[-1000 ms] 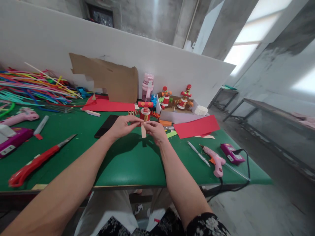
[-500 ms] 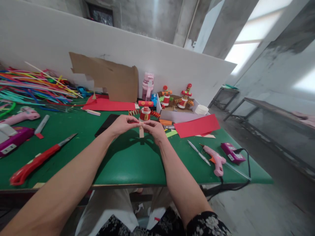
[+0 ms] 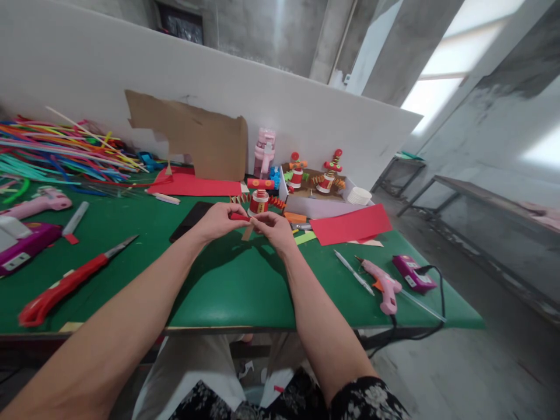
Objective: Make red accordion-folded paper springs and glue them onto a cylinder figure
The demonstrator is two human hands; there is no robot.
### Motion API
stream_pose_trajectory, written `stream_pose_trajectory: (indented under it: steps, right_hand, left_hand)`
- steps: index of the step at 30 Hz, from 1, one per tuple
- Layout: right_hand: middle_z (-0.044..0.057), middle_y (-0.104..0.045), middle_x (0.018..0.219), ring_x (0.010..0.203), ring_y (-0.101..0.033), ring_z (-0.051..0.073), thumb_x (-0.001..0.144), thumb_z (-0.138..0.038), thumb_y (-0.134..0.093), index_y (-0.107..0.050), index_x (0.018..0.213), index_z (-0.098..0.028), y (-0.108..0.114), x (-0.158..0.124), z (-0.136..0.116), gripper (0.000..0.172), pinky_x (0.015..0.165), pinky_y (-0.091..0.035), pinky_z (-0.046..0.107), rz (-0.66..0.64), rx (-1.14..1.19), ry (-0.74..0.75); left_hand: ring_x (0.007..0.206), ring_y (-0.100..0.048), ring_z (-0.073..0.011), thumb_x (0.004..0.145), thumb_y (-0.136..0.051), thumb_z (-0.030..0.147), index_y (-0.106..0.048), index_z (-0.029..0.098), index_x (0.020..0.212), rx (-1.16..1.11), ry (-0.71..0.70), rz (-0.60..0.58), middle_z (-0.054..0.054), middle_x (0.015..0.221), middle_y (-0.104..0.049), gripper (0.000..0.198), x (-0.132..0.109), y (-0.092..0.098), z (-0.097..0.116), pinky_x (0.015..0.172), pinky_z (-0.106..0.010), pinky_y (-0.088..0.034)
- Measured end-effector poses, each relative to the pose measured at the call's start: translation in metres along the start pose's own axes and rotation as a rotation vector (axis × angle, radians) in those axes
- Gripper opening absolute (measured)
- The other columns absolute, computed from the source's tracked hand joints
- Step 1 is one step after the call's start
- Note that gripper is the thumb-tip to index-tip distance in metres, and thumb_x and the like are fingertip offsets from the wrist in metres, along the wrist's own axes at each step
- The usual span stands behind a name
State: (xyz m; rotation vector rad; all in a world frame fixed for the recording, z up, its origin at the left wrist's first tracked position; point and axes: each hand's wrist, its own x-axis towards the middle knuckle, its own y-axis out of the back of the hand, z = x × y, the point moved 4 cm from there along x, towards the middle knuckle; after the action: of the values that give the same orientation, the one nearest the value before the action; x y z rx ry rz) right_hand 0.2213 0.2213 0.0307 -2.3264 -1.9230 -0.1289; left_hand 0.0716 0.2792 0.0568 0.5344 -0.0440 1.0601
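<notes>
My left hand [image 3: 222,220] and my right hand [image 3: 272,227] meet over the middle of the table, fingertips pinched together. Between them is a folded paper strip, with a red part [image 3: 239,217] at the left fingers and a tan tail [image 3: 247,233] hanging below. Just behind the fingers stands a paper figure [image 3: 259,202] with a red cup body, zigzag folded arms and a red roll on top. A dark flat object [image 3: 190,221] lies partly behind my left wrist.
Two similar figures stand in a box [image 3: 312,205] at the back. Red paper [image 3: 352,223], scissors [image 3: 301,226], a pen [image 3: 353,272] and a pink glue gun [image 3: 382,283] lie right. A red-handled knife [image 3: 70,286], pipe cleaners [image 3: 65,151] and another glue gun [image 3: 41,205] lie left.
The strip has turned in my fingers: more of its red side shows at the left, and the tan tail now slants left. Both hands stay in nearly the same place.
</notes>
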Motion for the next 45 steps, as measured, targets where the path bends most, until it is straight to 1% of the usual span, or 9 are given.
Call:
stream_pose_trajectory:
  steps: [9,15,19,24,29,32,36,41,45]
  right_hand:
    - [0.000,-0.071,0.069,0.064,-0.065,0.012,0.060,-0.042,-0.084,-0.069,0.077,-0.018,-0.001,-0.001,0.001,0.033,0.069,-0.056,0.029,-0.060,0.078,-0.036]
    - [-0.002,-0.071,0.068,0.065,-0.068,0.014,0.061,-0.040,-0.084,-0.070,0.083,-0.020,-0.001,0.001,0.004,0.033,0.070,-0.058,0.031,-0.072,0.105,-0.015]
    - [-0.001,-0.073,0.070,0.066,-0.068,0.014,0.062,-0.035,-0.083,-0.072,0.080,-0.019,-0.001,0.000,0.004,0.026,0.072,-0.058,0.031,-0.072,0.091,-0.012]
    - [-0.001,-0.072,0.066,0.060,-0.067,0.014,0.061,-0.030,-0.082,-0.073,0.076,-0.018,-0.003,-0.001,0.003,0.021,0.067,-0.058,0.030,-0.039,0.090,-0.019]
    - [-0.001,-0.073,0.071,0.064,-0.068,0.013,0.070,-0.027,-0.076,-0.071,0.081,-0.019,0.009,0.003,0.003,0.015,0.070,-0.058,0.027,0.282,0.284,0.013]
    - [-0.001,-0.073,0.071,0.064,-0.068,0.011,0.075,-0.023,-0.071,-0.069,0.085,-0.019,0.011,0.005,0.008,0.011,0.069,-0.057,0.024,0.410,0.482,-0.051]
    - [-0.001,-0.072,0.070,0.063,-0.067,0.011,0.075,-0.019,-0.070,-0.069,0.084,-0.018,0.000,0.004,0.011,0.009,0.067,-0.056,0.023,0.380,0.560,-0.070]
    - [-0.003,-0.072,0.072,0.066,-0.067,0.010,0.070,-0.015,-0.073,-0.067,0.078,-0.018,-0.011,-0.001,0.010,0.011,0.075,-0.057,0.024,0.336,0.635,-0.062]
    - [-0.003,-0.071,0.071,0.069,-0.068,0.012,0.065,-0.017,-0.078,-0.065,0.075,-0.019,-0.014,-0.004,0.006,0.017,0.079,-0.058,0.029,0.290,0.630,-0.029]
  left_hand:
    - [0.066,-0.059,-0.0182,0.065,-0.067,0.044,-0.070,0.019,0.069,0.096,0.006,0.008,-0.001,0.066,-0.068,0.026,-0.002,0.002,0.001,0.062,-0.027,-0.043]
    - [0.081,-0.061,-0.0201,0.073,-0.063,0.039,-0.069,0.020,0.079,0.200,-0.255,0.045,-0.003,0.083,-0.069,0.021,-0.002,0.002,0.009,0.078,-0.032,-0.047]
    - [0.083,-0.060,-0.0208,0.076,-0.062,0.039,-0.069,0.021,0.073,0.197,-0.346,0.033,-0.004,0.079,-0.068,0.019,-0.002,0.001,0.009,0.081,-0.033,-0.046]
    - [0.079,-0.060,-0.0200,0.071,-0.067,0.037,-0.069,0.021,0.071,0.154,-0.256,0.045,-0.003,0.078,-0.068,0.017,0.001,0.003,0.002,0.079,-0.033,-0.046]
    - [0.078,-0.060,-0.0179,0.070,-0.066,0.038,-0.065,0.018,0.088,-0.090,-0.104,0.245,-0.004,0.085,-0.067,0.027,0.006,0.010,-0.014,0.078,-0.033,-0.047]
    - [0.077,-0.060,-0.0187,0.063,-0.071,0.041,-0.064,0.018,0.087,-0.110,-0.040,0.140,-0.004,0.083,-0.066,0.034,0.006,-0.005,-0.016,0.075,-0.033,-0.048]
    - [0.077,-0.061,-0.0193,0.059,-0.078,0.048,-0.063,0.019,0.091,-0.100,-0.053,-0.059,-0.003,0.087,-0.068,0.046,0.000,-0.034,-0.005,0.071,-0.032,-0.048]
    - [0.071,-0.057,-0.0163,0.064,-0.073,0.058,-0.064,0.018,0.081,-0.194,0.001,0.142,0.000,0.075,-0.065,0.044,-0.003,-0.034,0.002,0.065,-0.028,-0.044]
    - [0.072,-0.058,-0.0164,0.057,-0.080,0.058,-0.069,0.016,0.081,-0.415,0.073,0.196,-0.004,0.080,-0.070,0.050,-0.003,-0.028,-0.001,0.064,-0.027,-0.045]
